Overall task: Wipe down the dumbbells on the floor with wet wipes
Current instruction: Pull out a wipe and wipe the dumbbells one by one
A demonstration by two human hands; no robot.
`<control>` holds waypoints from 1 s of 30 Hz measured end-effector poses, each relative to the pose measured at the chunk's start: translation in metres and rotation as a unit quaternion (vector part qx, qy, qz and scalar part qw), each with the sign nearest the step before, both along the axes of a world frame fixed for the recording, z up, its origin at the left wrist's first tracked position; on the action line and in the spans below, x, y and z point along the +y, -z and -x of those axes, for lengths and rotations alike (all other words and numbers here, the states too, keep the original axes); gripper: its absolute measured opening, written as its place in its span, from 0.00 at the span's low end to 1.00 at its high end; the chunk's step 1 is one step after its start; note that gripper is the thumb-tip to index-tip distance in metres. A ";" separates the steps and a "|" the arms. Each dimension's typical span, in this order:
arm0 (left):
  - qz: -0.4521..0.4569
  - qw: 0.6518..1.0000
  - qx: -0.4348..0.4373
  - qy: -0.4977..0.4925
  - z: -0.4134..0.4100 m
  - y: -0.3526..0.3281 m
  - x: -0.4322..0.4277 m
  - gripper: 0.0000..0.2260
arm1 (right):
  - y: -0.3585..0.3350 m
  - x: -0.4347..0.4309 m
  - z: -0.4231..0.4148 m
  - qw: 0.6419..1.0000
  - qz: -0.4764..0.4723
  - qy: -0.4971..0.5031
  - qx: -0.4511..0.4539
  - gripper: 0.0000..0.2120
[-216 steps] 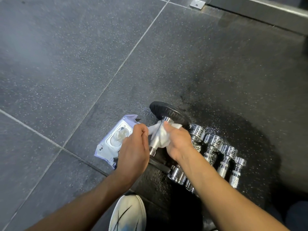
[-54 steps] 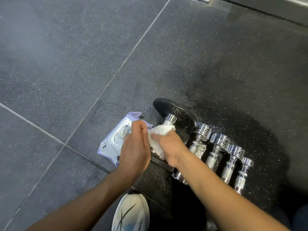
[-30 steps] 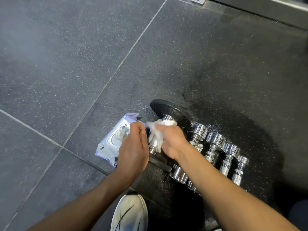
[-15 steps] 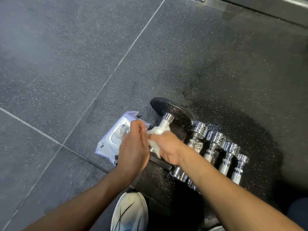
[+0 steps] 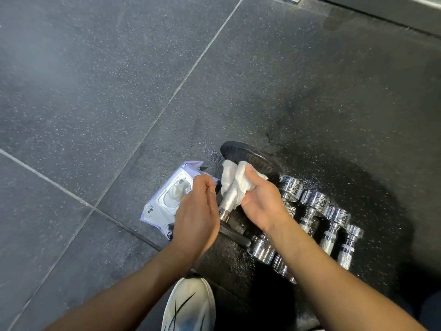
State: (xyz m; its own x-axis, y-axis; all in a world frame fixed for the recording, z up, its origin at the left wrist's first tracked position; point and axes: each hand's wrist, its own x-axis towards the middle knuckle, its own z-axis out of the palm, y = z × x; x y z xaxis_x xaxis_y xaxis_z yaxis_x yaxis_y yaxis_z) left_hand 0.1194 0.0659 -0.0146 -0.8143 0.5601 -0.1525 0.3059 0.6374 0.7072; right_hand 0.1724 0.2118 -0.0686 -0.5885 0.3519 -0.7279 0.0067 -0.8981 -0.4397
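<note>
A big dumbbell lies on the dark rubber floor, with a black far plate (image 5: 253,158), a chrome handle (image 5: 228,201) and a black near plate (image 5: 235,235). My right hand (image 5: 262,201) grips a white wet wipe (image 5: 235,180) wrapped round the upper handle, against the far plate. My left hand (image 5: 198,211) sits just left of the handle with curled fingers, over the near plate's left edge. Whether it holds anything is hidden. To the right, several small chrome dumbbells (image 5: 315,199) lie side by side.
A pale purple wet wipe pack (image 5: 164,204) with a clear lid lies left of the big dumbbell, partly under my left hand. My white shoe (image 5: 191,304) is at the bottom. A metal frame base (image 5: 381,8) runs along the top right. The floor around the dumbbells looks wet.
My right hand has slid the wipe up the handle, from near the near plate to the far plate. My left hand has stayed in place.
</note>
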 end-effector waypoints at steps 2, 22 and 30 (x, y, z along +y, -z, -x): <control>0.001 1.000 -0.004 -0.003 0.001 0.000 0.000 0.08 | 0.001 -0.003 -0.004 0.999 0.031 0.028 0.035 0.15; 0.002 1.000 0.001 0.001 -0.003 -0.001 0.001 0.06 | -0.003 -0.017 0.022 0.986 -0.089 0.035 -0.135 0.16; -0.014 1.000 -0.011 -0.009 -0.002 0.000 -0.001 0.07 | 0.003 -0.021 0.006 0.990 0.006 -0.139 -0.005 0.17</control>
State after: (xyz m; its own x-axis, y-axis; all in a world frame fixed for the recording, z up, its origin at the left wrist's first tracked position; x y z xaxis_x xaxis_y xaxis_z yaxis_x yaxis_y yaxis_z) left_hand 0.1214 0.0652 -0.0147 -0.8209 0.5497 -0.1548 0.2791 0.6226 0.7311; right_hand 0.1668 0.1912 -0.0717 -0.6548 0.1691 -0.7367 0.2585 -0.8658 -0.4285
